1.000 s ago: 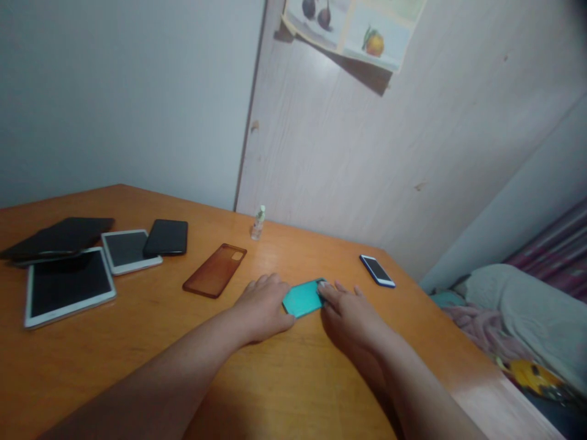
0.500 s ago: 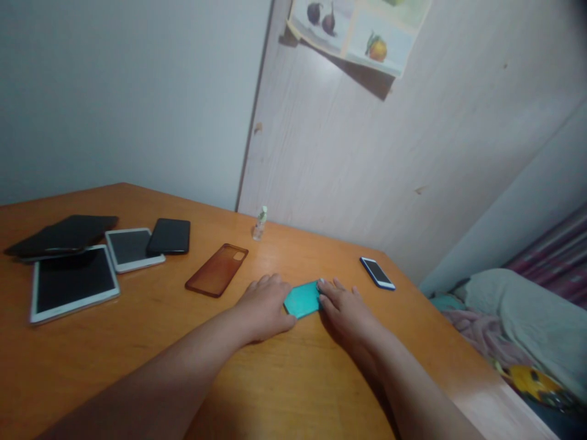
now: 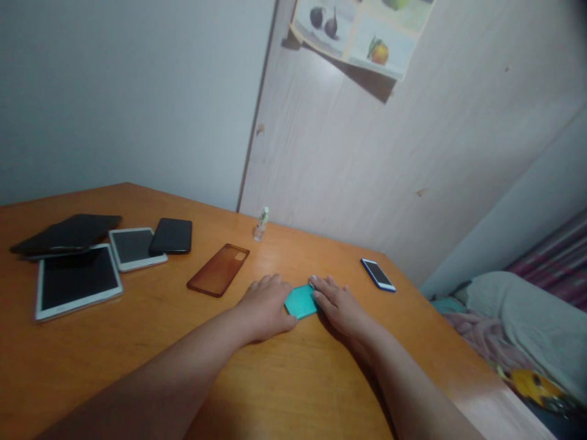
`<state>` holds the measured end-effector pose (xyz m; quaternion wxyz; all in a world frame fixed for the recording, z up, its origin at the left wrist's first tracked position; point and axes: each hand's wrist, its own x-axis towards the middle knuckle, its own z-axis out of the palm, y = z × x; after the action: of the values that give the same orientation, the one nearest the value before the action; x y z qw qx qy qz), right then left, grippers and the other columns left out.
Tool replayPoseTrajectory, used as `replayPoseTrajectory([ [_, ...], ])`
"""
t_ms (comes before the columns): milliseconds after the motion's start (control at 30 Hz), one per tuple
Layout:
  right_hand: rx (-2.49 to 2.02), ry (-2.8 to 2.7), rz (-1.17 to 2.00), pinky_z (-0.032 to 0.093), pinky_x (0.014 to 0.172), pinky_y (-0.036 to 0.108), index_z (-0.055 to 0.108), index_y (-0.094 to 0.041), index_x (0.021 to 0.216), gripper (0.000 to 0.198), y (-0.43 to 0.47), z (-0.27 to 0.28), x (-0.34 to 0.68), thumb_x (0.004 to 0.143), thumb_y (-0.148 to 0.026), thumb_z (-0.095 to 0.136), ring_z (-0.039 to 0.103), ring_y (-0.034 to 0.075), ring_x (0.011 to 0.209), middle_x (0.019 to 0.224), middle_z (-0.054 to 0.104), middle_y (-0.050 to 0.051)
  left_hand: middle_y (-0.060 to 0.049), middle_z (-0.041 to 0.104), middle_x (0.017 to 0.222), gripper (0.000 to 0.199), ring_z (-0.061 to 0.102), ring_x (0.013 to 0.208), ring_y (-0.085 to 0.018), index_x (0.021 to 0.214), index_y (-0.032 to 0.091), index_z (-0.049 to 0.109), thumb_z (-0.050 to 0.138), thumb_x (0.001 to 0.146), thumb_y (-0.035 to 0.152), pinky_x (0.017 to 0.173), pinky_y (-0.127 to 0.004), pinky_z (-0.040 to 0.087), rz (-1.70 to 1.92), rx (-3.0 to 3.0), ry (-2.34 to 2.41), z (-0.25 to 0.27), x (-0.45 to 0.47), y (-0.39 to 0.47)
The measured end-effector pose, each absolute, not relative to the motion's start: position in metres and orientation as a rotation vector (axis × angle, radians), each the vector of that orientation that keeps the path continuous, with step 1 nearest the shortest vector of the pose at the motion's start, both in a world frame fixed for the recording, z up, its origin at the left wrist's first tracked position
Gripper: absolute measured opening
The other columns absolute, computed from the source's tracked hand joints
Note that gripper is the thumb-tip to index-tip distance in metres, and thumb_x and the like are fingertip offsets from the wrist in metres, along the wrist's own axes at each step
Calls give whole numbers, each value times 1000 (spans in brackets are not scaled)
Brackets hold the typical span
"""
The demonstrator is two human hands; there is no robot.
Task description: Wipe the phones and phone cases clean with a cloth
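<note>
The teal slab (image 3: 300,301) sits between my two hands, just right of and below the middle of the frame; my left hand (image 3: 266,308) holds its left end, thumb at the near corner and fingers bunched along the far side; my right hand (image 3: 342,311) lies over its right end with the fingers laid across the top, and I cannot tell whether the thumb closes on it from below; both palms are low, close to the table (image 3: 293,391)

The table is orange-brown wood and fills the lower part of the frame; to the left of my hands lies a brown case (image 3: 217,269), with a small bottle (image 3: 261,225) upright beyond it; at the left edge a folder (image 3: 68,234) overlaps the large tablet (image 3: 77,281), and a black tablet (image 3: 172,236) overlaps the small tablet (image 3: 131,246); a phone (image 3: 378,275) lies right of my hands; a pale wall (image 3: 114,91) fills the upper left, a poster (image 3: 353,36) of fruit hangs at upper centre, and bedding (image 3: 518,311) is heaped at lower right

The slab is thin, flat and plain on top, with straight edges and an angled-looking left end; its right end is hidden under my fingers
</note>
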<state>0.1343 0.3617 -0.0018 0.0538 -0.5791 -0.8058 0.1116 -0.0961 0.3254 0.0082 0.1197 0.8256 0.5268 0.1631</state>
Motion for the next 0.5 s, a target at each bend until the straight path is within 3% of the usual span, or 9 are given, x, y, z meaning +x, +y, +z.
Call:
replayPoseTrajectory([
  [233, -1804, -2454, 298, 7, 117, 68, 34, -26, 155, 58, 351, 2, 125, 103, -50, 28, 10, 35, 152, 162, 29, 2, -11, 61, 115, 54, 57, 111, -33, 120, 22, 58, 64, 71, 45, 93, -44, 47, 548, 2357, 1567, -2, -94, 331],
  [400, -1421, -2672, 438, 3, 119, 64, 29, -32, 156, 57, 331, 8, 102, 104, -54, 21, 10, 30, 153, 163, 26, 0, -14, 57, 131, 65, 54, 122, -34, 128, 20, 50, 65, 69, 43, 101, -44, 45, 646, 2270, 1610, -13, -93, 336],
  [500, -1423, -2671, 431, 1, 118, 66, 31, -32, 156, 58, 329, 10, 99, 104, -55, 19, 8, 31, 153, 162, 28, 0, -16, 54, 138, 74, 51, 128, -35, 134, 19, 45, 65, 68, 45, 105, -45, 43, 637, 2254, 1612, -14, -93, 337],
])
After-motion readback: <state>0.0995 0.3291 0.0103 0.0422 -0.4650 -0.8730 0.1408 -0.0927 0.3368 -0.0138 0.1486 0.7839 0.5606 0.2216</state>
